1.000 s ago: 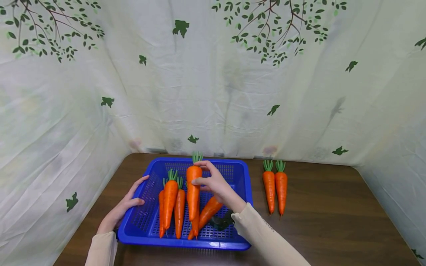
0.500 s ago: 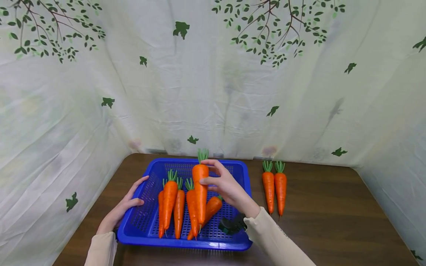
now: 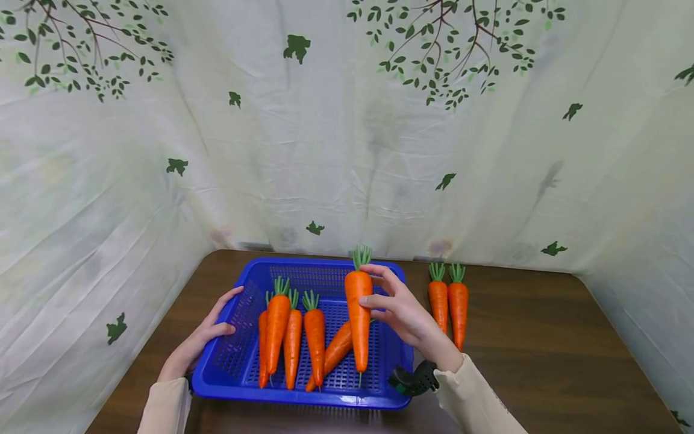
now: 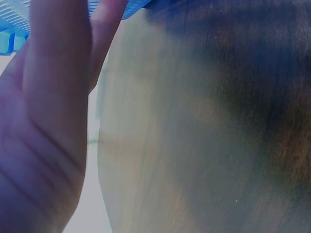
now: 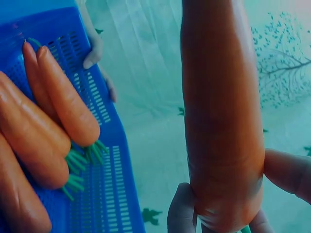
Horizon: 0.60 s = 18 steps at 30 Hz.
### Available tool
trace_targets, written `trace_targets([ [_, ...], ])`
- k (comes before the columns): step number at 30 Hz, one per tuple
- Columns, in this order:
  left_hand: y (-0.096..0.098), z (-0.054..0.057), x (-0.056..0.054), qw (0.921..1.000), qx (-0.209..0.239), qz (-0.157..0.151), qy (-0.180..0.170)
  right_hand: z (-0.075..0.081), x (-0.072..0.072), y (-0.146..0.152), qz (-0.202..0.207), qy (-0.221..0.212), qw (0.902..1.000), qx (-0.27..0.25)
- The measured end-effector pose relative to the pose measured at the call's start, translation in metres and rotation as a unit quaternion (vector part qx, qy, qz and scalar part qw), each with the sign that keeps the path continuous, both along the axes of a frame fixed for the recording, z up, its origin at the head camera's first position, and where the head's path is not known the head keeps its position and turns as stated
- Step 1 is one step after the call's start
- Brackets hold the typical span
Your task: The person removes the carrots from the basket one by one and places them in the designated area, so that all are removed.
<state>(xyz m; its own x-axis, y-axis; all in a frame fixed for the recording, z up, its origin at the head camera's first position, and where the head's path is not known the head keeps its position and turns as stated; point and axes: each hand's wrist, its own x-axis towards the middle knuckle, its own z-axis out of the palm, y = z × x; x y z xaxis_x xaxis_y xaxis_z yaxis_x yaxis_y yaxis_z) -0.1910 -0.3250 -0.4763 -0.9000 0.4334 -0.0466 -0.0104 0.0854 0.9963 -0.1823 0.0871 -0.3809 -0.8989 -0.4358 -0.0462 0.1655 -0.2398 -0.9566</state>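
Note:
My right hand (image 3: 405,313) holds an orange carrot (image 3: 358,322) with a green top by its thick upper end, tip down, over the right part of the blue basket (image 3: 300,399). In the right wrist view, thumb and fingers press both sides of this carrot (image 5: 221,116). My left hand (image 3: 197,342) grips the basket's left rim, thumb over the edge. Inside the basket, several carrots (image 3: 278,328) lie on the left, another carrot (image 3: 314,337) near the middle, and one slanted carrot (image 3: 337,348) partly behind the held one.
Two carrots (image 3: 458,307) lie side by side on the brown wooden table (image 3: 542,343), right of the basket, one partly hidden by my right hand. A black device (image 3: 414,380) is at my right wrist. A pale leaf-patterned cloth (image 3: 347,150) hangs behind the table.
My right hand has moved rightward with the carrot, from above the middle carrots to the basket's right part, uncovering the middle carrot. The left hand has stayed on the rim.

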Motion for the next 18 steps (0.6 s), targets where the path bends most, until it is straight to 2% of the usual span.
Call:
trace_targets([
  [5, 0.002, 0.001, 0.000, 0.9999, -0.014, 0.008, -0.002, -0.006, 0.003, 0.013, -0.006, 0.003, 0.9999, -0.008],
  [12, 0.003, 0.001, 0.001, 0.9997, 0.006, 0.002, -0.026, -0.013, 0.009, 0.030, -0.014, -0.006, 0.9999, -0.005],
  [18, 0.003, 0.000, 0.002, 0.9998, 0.001, 0.005, -0.021, -0.021, 0.013, 0.044, -0.028, -0.012, 0.9994, 0.016],
])
